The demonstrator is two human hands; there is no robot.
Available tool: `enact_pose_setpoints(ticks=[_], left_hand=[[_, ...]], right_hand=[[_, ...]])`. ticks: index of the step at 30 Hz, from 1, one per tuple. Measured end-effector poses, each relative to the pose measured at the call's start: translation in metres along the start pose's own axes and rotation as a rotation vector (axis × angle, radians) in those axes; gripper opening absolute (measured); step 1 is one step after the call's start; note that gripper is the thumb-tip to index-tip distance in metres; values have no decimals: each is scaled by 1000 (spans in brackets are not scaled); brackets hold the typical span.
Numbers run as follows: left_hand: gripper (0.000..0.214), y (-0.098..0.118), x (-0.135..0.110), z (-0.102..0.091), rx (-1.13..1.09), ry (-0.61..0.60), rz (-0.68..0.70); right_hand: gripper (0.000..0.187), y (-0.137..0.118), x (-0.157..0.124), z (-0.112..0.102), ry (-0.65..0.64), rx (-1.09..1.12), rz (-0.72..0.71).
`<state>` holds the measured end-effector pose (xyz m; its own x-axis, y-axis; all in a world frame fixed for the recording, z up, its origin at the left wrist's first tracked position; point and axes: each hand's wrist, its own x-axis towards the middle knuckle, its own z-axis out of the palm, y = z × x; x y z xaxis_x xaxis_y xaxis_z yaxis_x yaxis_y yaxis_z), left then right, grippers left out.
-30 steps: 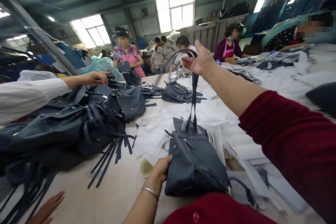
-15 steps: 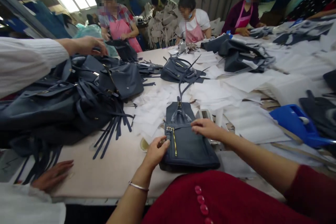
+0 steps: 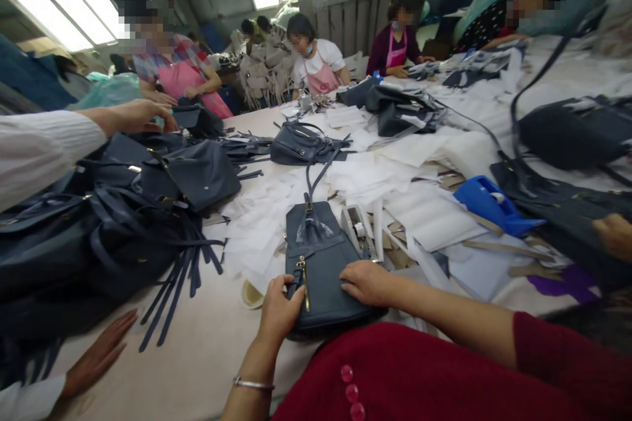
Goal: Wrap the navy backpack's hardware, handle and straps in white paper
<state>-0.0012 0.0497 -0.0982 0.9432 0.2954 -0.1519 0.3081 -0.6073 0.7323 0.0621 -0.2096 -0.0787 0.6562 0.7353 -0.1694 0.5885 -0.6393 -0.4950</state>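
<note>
A dark blue leather backpack lies in front of me with its top flap stretched away and its straps trailing to the back. On its front is a gold zipper. My left hand grips the bag's left edge beside the zipper, thumb on top and fingers by a small buckled strap. My right hand rests on the right side of the front panel, fingers stretched out and lying on the leather. Just behind that hand stands a tape dispenser.
At left a co-worker's hand lies on the table, below a heap of dark bags. Another bag lies farther back. White paper sheets, a blue tape dispenser and a co-worker's hand are at right.
My view has turned to the right. My right hand has slid down the front panel toward me. My left hand stays at the backpack's left edge. More of the tape dispenser shows.
</note>
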Motion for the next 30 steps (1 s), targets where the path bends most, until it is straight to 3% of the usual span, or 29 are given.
enact_pose_setpoints(ticks=[3, 8, 12, 13, 15, 17, 19, 21, 22, 26, 28, 30], left_hand=[[34, -2, -4, 0, -35, -27, -30], [43, 15, -10, -8, -80, 41, -25], [46, 24, -2, -16, -473, -56, -112], [47, 24, 0, -17, -608, -89, -146], [49, 25, 6, -20, -802, -136, -223], [50, 29, 14, -23, -891, -172, -293], [51, 36, 23, -24, -949, -221, -325], [52, 46, 29, -24, -982, -263, -329], [53, 51, 31, -24, -986, -276, -327], [54, 57, 32, -22, -993, -279, -279], [52, 55, 31, -22, -967, -234, -243], [48, 52, 29, -24, -883, -176, -192]], right_hand=[[25, -2, 10, -16, 57, 78, 36], [30, 5, 23, -47, 350, 77, 49], [50, 46, 5, -60, 597, -123, 201], [62, 57, -5, -61, 588, -177, 255], [84, 75, -28, -57, 449, -230, 368], [85, 86, -47, -49, 276, -209, 463], [61, 92, -58, -43, 248, -88, 543], [25, 98, -60, -43, 370, 54, 631], [17, 101, -58, -47, 457, 108, 675], [43, 108, -42, -79, 757, 233, 740], [46, 99, -25, -92, 873, 550, 599], [43, 79, -1, -91, 838, 942, 403]])
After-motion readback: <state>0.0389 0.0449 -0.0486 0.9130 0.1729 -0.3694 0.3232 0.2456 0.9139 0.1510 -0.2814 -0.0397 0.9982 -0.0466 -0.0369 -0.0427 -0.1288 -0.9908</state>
